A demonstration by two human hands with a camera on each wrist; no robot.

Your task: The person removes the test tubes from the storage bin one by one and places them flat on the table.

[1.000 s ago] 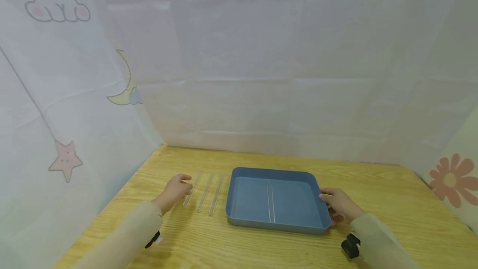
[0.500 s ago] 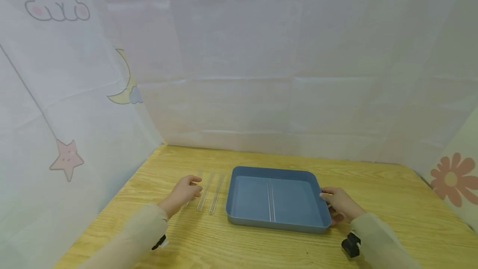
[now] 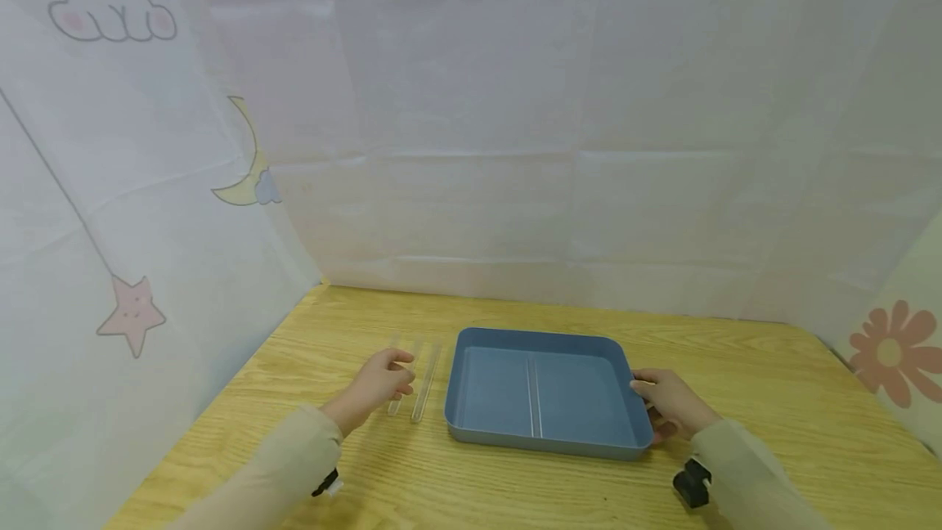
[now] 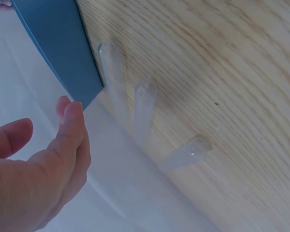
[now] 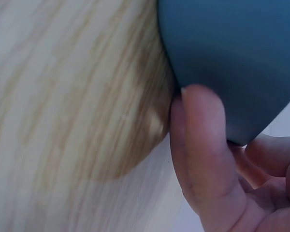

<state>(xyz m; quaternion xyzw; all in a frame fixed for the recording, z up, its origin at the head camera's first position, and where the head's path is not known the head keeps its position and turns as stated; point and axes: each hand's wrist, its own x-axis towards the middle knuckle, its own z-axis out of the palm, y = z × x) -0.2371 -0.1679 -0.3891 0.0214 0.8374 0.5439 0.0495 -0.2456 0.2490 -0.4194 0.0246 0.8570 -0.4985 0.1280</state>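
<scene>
A shallow blue tray (image 3: 489, 391) with a ridge across its middle sits on the table. My right hand (image 3: 671, 401) holds its right side, thumb at the rim and fingers on the outer wall; in the right wrist view fingertips (image 5: 205, 113) press that blue wall. Left of the tray lie three clear tubes with rounded ends, side by side: the nearest tube (image 3: 425, 387) is in plain sight, while my left hand (image 3: 379, 387) hides much of the others. That hand hovers over them, fingers loosely bent, holding nothing. All three tubes (image 4: 145, 111) show apart from it in the left wrist view.
The wooden table (image 3: 471, 489) carries the tray and tubes. A white sheet (image 3: 471, 186) with printed figures hangs behind the table and along both sides. A dark device (image 3: 692, 483) is at the right wrist.
My left hand has moved to the right across the tubes, from the leftmost toward the one nearest the tray. My right hand and the tray have stayed in place.
</scene>
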